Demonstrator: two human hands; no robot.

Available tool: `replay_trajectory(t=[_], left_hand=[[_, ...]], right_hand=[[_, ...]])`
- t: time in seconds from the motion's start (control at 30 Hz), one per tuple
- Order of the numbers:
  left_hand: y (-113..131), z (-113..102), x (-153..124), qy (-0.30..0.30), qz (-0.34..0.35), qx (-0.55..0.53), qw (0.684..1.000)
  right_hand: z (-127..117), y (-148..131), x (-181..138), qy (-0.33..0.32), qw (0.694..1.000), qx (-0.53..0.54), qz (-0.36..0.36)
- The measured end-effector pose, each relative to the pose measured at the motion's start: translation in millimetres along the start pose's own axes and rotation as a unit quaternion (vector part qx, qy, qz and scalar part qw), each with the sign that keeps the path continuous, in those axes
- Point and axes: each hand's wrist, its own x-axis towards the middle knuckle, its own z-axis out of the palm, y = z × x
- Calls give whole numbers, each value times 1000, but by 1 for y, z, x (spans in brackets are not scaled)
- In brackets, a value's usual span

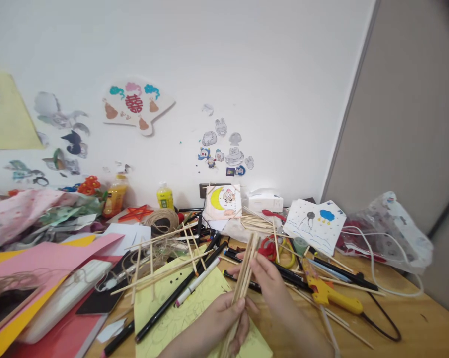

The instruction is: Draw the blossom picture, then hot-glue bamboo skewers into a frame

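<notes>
A bundle of thin wooden sticks [243, 278] stands tilted between my two hands at the front of the table. My left hand [230, 313] is closed around its lower part. Higher up, the fingers of my right hand [267, 276] press against the bundle's side near its top. Beneath them lies a yellow sheet [172, 318] with pencil drawings, partly covered by my left forearm. A frame of joined sticks [161, 271] rests left of my hands, beside a white marker with a magenta tip [197, 282] and a long black marker [176, 293].
To the right lie a yellow glue gun [331, 291] with a black cord, red-handled scissors [269, 247] and loose sticks. Coloured paper [53, 256] and a white box-like object [66, 298] fill the left. A twine roll [163, 220], bottles and a tissue box [264, 201] stand along the wall.
</notes>
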Motion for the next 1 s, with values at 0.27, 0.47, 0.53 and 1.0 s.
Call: replay_trajectory(t=[0.27, 0.47, 0.53, 1.0], left_hand=[[-1, -2, -2, -16, -23, 15, 1000], [3, 0, -4, -10, -51, 12, 999], [4, 1, -4, -12, -51, 11, 999], [-10, -1, 9, 99, -57, 4, 993]], right_hand=[[-13, -9, 3, 87, 995, -41, -27], [-25, 2, 9, 91, 995, -12, -32], [-30, 4, 11, 92, 995, -21, -32], [-73, -68, 32, 275, 935, -130, -180]])
